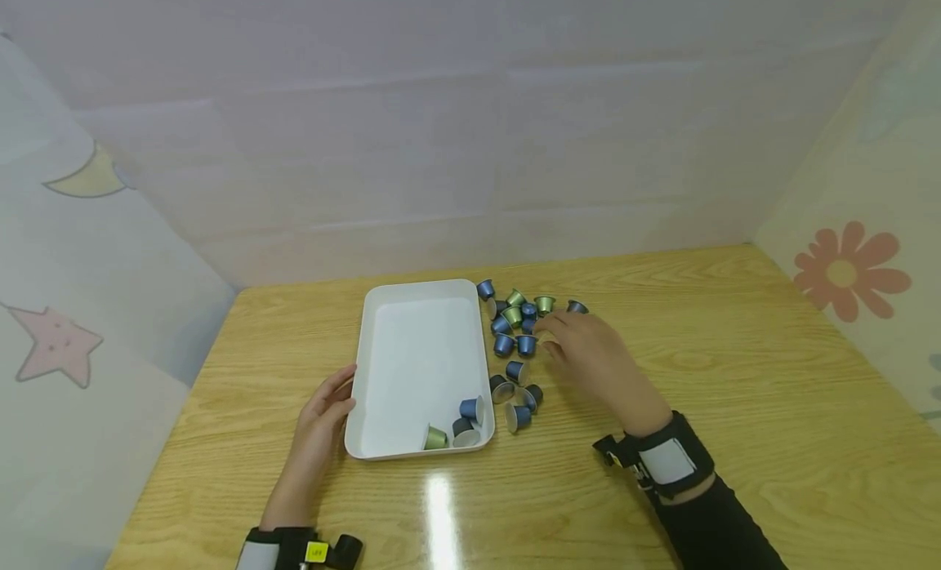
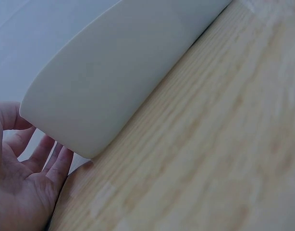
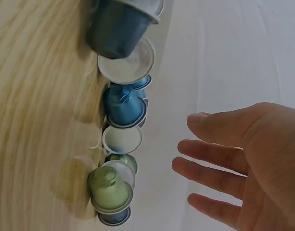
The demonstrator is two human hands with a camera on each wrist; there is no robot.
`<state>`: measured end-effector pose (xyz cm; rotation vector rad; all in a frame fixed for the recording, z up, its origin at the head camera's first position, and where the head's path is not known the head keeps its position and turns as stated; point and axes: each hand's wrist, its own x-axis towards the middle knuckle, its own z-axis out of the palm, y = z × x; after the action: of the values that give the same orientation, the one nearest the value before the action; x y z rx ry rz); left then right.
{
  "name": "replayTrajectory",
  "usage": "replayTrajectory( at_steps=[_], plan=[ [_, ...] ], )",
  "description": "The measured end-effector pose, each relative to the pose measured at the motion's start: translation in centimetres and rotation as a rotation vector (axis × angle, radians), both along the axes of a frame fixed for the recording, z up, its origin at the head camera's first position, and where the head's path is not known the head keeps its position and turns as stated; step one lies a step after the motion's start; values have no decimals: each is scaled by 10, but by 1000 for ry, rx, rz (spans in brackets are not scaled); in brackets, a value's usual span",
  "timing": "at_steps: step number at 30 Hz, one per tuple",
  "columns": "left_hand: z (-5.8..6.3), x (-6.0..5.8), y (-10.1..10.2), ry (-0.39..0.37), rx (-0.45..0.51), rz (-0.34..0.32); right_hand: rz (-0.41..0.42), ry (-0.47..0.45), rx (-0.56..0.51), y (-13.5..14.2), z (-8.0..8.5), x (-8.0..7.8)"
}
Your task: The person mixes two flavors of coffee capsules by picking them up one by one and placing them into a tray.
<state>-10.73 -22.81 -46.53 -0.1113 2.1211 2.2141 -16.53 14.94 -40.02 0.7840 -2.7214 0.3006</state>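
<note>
1. Has the right grip (image 1: pixel 591 358) at the right edge of a cluster of coffee capsules (image 1: pixel 512 317), with a blue capsule (image 1: pixel 526 345) just beside the fingertips and a green capsule (image 1: pixel 545 305) just beyond them.
2. Holds that grip wide, fingers and thumb spread in the right wrist view, apart from the capsules at left.
3. Reaches the right forearm (image 1: pixel 639 407) forward and leftward over the desk (image 1: pixel 735 349), back of the hand toward the head camera.
4. Touches the left side of a white tray (image 1: pixel 419 341) with the left grip (image 1: pixel 323 415), fingers loosely bent, thumb apart.
5. Stretches the left forearm (image 1: pixel 294 492) forward and slightly inward.
6. Shows 3 inner capsules (image 1: pixel 469 409) at the tray's near right: 1 blue, 1 dark, 1 green.
7. Shows a smaller group of capsules (image 1: pixel 518 417) just beside the tray's right wall, nearer than the cluster.
</note>
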Motion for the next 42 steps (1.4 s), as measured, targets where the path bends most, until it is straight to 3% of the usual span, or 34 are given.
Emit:
replayTrajectory(
  at_steps=[8, 18, 32, 42],
  plan=[
    [-1, 0, 0, 14, -10, 1, -99, -32, -1, 13, -4, -4],
    [1, 2, -1, 2, -18, -21, -184, -150, -14, 25, -7, -7],
    [2, 2, -1, 10, -6, -25, -168, -193, -24, 26, -19, -10],
    [2, 2, 0, 9, 6, -23, -145, -171, 0, 23, -25, -9]
  ],
)
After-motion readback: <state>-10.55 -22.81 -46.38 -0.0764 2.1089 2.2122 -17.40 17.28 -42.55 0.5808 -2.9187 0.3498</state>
